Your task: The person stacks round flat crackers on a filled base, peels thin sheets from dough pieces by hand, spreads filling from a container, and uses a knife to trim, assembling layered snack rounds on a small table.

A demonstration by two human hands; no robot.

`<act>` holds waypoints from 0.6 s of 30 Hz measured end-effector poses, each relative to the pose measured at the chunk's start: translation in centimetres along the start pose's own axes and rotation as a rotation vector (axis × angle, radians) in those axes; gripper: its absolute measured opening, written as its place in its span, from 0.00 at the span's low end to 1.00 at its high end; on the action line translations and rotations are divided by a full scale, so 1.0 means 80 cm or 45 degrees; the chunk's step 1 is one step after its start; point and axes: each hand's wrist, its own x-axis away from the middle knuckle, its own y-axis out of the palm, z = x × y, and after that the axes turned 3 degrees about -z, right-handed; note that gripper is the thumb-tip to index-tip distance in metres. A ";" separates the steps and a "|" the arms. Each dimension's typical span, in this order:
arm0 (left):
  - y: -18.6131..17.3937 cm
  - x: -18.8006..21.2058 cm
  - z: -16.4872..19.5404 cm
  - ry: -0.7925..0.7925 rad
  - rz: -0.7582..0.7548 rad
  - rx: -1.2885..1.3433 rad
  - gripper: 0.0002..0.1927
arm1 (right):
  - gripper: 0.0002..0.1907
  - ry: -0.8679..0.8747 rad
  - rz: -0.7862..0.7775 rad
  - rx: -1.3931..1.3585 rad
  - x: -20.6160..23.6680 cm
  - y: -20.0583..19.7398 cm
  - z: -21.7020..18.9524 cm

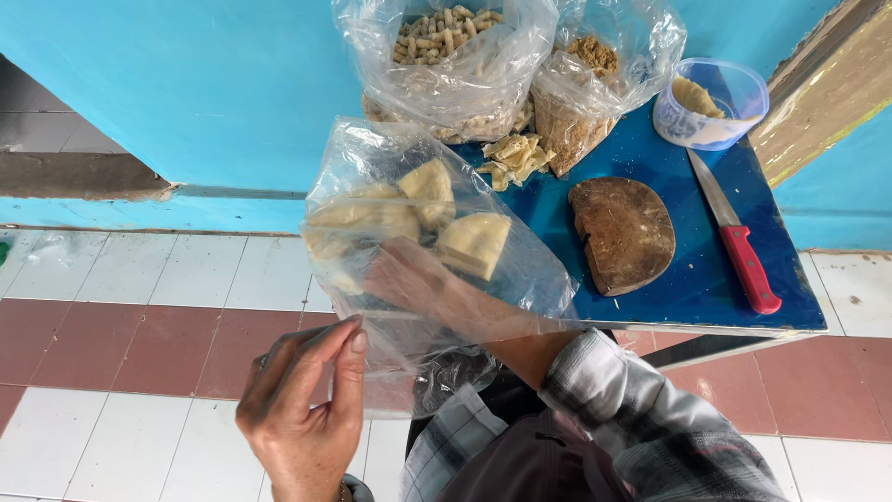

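Holding a thin, limp bag (409,232) above the bench (688,279) edge: left hand (307,418) pinched its mouth; right hand (418,279) reached inside, its closure unclear, among pale, probably soft, light pieces (474,244).

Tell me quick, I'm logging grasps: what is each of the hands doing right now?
Left hand: pinching the open edge of the clear plastic bag.
Right hand: inside that bag, among the pale yellow pieces; grip cannot be told.
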 end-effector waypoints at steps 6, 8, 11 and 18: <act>-0.013 -0.017 0.013 0.051 -0.040 0.215 0.06 | 0.20 0.131 0.791 0.503 0.062 -0.071 0.035; -0.015 -0.023 0.017 0.017 -0.055 0.245 0.07 | 0.19 0.088 0.788 0.357 0.056 -0.076 0.042; -0.017 -0.027 0.021 -0.019 -0.082 0.284 0.08 | 0.18 0.029 0.789 0.042 0.039 -0.053 0.041; -0.039 0.000 -0.024 0.222 -0.226 0.446 0.27 | 0.13 -0.140 0.992 -0.706 0.011 0.034 0.041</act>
